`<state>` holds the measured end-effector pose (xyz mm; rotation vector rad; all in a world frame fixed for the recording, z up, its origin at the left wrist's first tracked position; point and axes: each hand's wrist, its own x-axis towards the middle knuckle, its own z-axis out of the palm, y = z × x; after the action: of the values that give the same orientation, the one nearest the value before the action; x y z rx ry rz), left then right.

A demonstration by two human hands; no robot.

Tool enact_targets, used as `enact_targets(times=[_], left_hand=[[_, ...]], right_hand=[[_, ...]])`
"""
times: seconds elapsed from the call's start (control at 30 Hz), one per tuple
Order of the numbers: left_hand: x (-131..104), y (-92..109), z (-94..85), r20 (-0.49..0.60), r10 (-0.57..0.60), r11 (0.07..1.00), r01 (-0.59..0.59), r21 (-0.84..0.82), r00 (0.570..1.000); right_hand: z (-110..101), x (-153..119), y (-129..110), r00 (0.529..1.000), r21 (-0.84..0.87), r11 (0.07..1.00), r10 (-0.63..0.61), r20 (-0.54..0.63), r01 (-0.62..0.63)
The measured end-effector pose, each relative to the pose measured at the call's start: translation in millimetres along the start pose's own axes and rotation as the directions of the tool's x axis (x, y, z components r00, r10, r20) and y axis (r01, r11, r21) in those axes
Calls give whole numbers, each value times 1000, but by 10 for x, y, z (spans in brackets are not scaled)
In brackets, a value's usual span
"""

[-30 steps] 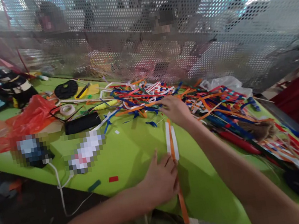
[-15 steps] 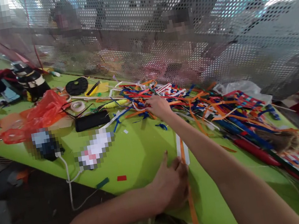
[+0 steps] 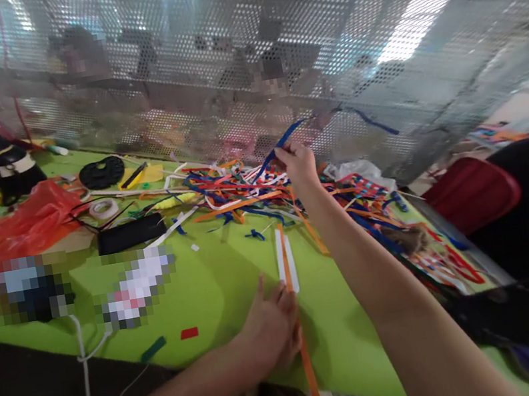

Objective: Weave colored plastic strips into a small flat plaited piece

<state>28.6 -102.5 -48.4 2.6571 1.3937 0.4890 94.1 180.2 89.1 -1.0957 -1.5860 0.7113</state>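
Basically, two soft containers sat on the green counter (image 3: 225, 268): a clear plastic bag (image 3: 359, 171) behind the strip pile (image 3: 238, 192), and a crumpled red plastic bag (image 3: 37, 214) at far left, contents not readable from where I stood. Dark flask (image 3: 8, 163) with a pale band stood upright behind the red bag; couldn't see inside.

Blue strip (image 3: 290, 131): narrow, flat, long, its far part arching in the air before the perforated metal screen (image 3: 338, 64). Right hand (image 3: 298, 164) had its grip closed on it, pinched at the fingertips above the pile. Orange strip (image 3: 309, 369) ran lengthwise at the near side of the counter, with white strips (image 3: 291, 262) showing on both sides of its far end. Left hand (image 3: 271, 322) lay over the orange strip, fingers bent, one digit raised; couldn't tell if that grip pinched or only pressed.

Pile strips were orange, blue, white, red, green, tangled. Labels: pixelated white oblong (image 3: 140, 288) at left, unreadable; flask markings too blurred.
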Motion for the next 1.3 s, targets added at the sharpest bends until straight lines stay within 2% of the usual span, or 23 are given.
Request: enact_targets(times=[0.1, 0.3, 0.43, 0.57, 0.63, 0.73, 0.93, 1.03, 1.17, 1.3], left_hand=[[-10, 3, 25, 16, 10, 999, -10, 38, 1000], [-39, 7, 29, -15, -3, 996, 4, 86, 1000], [-49, 4, 1, 1, 2, 997, -3, 81, 1000], [-55, 3, -39, -2, -16, 997, 16, 80, 1000], [-57, 3, -52, 7, -20, 995, 20, 93, 1000], [-58, 3, -74, 20, -18, 996, 17, 90, 1000], [-52, 8, -124, 25, -24, 998, 22, 57, 999], [-51, 6, -124, 23, -24, 998, 23, 54, 999], [-55, 1, -117, 16, -19, 999, 18, 43, 1000], [-58, -3, -110, 15, -12, 999, 11, 49, 1000]], right_hand=[[-235, -53, -7, 998, 179, 982, 49, 24, -53], [-645, -349, -14, 989, 272, 951, 128, 78, -145], [-862, -683, 118, 945, 171, 946, 233, 228, -275], [-980, -1062, 373, 843, -90, 900, 430, 324, -425], [-1006, -1227, 485, 790, -158, 860, 509, 342, -485], [-1013, -1424, 575, 744, -162, 820, 567, 352, -548], [-930, -1688, 538, 662, 8, 720, 633, 400, -693], [-885, -1742, 498, 651, 90, 679, 646, 397, -729], [-826, -1733, 452, 669, 129, 678, 642, 374, -723], [-744, -1704, 418, 646, 124, 658, 655, 392, -743]])
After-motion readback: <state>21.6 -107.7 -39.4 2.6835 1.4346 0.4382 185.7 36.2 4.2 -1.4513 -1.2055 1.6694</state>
